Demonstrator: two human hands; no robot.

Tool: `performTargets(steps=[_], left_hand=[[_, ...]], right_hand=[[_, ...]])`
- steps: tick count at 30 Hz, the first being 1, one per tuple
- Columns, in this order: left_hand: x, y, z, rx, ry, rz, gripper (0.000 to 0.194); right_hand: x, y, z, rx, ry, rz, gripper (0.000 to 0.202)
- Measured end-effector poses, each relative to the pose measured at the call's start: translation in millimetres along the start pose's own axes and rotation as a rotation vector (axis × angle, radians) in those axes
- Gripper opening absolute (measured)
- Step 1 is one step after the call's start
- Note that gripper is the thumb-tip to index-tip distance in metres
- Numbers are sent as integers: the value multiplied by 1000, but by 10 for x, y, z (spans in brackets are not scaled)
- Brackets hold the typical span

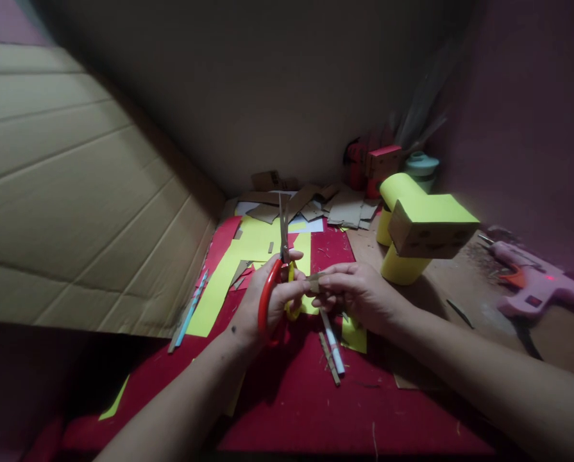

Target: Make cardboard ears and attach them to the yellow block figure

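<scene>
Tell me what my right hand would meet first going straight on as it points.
Likely your left hand, its fingers at the other end of the cardboard piece your right hand holds; depth is unclear.

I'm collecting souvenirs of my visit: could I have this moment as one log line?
left fingers: scissors held, blades pointing away | right fingers: cardboard piece pinched | far right: glue gun, red light on

No text, label, brand or number legible. Dark marks (425, 236) show on the yellow-topped cardboard box (433, 208), beyond and right of the right hand (358, 290); not readable as lettering.
</scene>
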State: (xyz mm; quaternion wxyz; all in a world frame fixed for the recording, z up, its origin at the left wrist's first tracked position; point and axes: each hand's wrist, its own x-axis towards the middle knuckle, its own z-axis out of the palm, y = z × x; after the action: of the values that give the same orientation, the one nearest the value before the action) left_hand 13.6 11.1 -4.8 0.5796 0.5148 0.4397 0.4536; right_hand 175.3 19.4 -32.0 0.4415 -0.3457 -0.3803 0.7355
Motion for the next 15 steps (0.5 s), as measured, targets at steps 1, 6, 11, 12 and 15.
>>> performTargets(steps=[1, 6, 11, 12, 15], left_hand=[[13, -21, -28, -17, -8, -5, 46], [53, -110, -137, -96, -18, -42, 47], [47, -113, -168, -104, -5, -66, 48], [40, -103, -169, -97, -6, -67, 48], [8, -63, -166, -71, -27, -69, 47]], right_hand=[[1, -7, -5, 3, 3, -9, 9], [9, -20, -23, 11, 56, -41, 10], [21, -7, -24, -8, 60, -37, 14], [21, -4, -24, -18, 51, -37, 15], [11, 12, -24, -64, 7, -29, 17]])
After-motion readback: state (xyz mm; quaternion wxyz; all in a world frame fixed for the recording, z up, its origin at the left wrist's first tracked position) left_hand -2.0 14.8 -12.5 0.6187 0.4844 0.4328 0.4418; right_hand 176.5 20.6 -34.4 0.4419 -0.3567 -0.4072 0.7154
